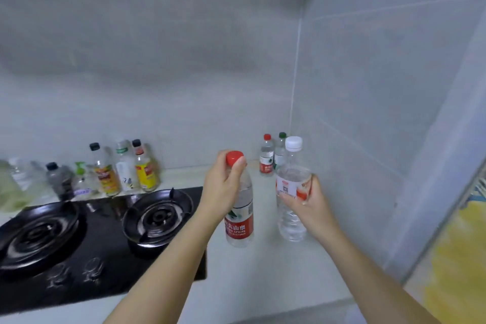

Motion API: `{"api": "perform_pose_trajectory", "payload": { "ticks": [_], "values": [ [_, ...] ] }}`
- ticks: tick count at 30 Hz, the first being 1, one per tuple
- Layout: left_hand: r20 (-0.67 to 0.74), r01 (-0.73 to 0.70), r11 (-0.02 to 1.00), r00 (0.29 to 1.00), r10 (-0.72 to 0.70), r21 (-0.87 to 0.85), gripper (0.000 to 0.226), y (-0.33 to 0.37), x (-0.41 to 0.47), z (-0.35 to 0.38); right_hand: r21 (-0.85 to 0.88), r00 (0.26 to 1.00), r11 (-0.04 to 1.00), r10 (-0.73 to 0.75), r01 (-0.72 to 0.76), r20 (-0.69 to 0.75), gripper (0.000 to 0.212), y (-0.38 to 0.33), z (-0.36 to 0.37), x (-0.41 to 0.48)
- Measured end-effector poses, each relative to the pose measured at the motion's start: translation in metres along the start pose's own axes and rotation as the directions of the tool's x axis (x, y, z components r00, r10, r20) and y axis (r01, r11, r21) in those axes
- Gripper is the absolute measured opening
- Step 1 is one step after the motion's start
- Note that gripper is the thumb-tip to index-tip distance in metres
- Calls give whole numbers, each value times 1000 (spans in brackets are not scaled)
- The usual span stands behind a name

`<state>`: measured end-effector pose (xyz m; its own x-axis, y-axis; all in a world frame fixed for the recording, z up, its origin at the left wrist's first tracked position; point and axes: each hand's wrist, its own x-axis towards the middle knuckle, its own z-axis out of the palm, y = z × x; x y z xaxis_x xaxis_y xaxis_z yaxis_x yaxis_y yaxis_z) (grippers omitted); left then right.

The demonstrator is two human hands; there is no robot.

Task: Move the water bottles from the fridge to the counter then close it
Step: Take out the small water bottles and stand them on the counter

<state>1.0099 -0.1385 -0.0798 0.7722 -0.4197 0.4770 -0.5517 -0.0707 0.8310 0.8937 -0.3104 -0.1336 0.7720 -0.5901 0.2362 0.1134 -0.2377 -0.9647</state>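
Observation:
My left hand [223,187] grips the neck of a clear water bottle with a red cap and red label [239,226], held upright over the white counter [263,271]. My right hand [309,205] grips the middle of a second clear water bottle with a white cap [290,216], also upright, just to the right of the first. Their bases are at the counter surface; I cannot tell whether they touch it. Two small water bottles, one red-capped [266,155] and one green-capped [280,151], stand in the back corner. The fridge is out of view.
A black two-burner gas stove [105,231] fills the counter's left part. Several condiment bottles [126,168] line the back wall behind it. Tiled walls meet in the corner behind the small bottles. A yellow patterned surface [455,258] shows at the far right.

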Motion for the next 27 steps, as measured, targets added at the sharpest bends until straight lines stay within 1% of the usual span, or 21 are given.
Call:
{"api": "perform_pose_trajectory", "payload": {
  "ticks": [3, 5, 9, 12, 14, 17, 20, 24, 27],
  "values": [
    [-35, 106, 993, 994, -104, 54, 13, -39, 32, 6, -56, 1000, 998, 13, -13, -10, 46, 28, 16, 54],
    [-65, 169, 982, 984, -163, 86, 11, -65, 51, 9, -105, 999, 994, 42, -40, 21, 46, 46, 29, 84],
    [-71, 239, 958, 970, -231, 160, 16, -115, 91, 18, -183, 989, 977, 126, -111, 72, 61, 89, 59, 146],
    [-74, 265, 944, 964, -255, 195, 28, -152, 123, 28, -246, 980, 955, 188, -167, 62, 68, 123, 80, 189],
    [-61, 274, 940, 962, -268, 203, 31, -178, 146, 35, -270, 977, 944, 207, -188, 43, 71, 148, 93, 216],
    [-26, 275, 938, 961, -276, 210, 30, -215, 179, 46, -306, 974, 927, 228, -215, 4, 74, 178, 111, 253],
    [-23, 270, 944, 962, -271, 191, 27, -249, 210, 57, -341, 970, 910, 241, -233, -21, 64, 202, 126, 286],
    [-33, 269, 944, 963, -267, 192, 24, -286, 247, 72, -357, 976, 908, 206, -218, -72, 67, 223, 142, 323],
    [-30, 262, 945, 965, -261, 194, 25, -306, 270, 85, -361, 972, 903, 204, -234, -118, 64, 235, 148, 343]
  ]
}}
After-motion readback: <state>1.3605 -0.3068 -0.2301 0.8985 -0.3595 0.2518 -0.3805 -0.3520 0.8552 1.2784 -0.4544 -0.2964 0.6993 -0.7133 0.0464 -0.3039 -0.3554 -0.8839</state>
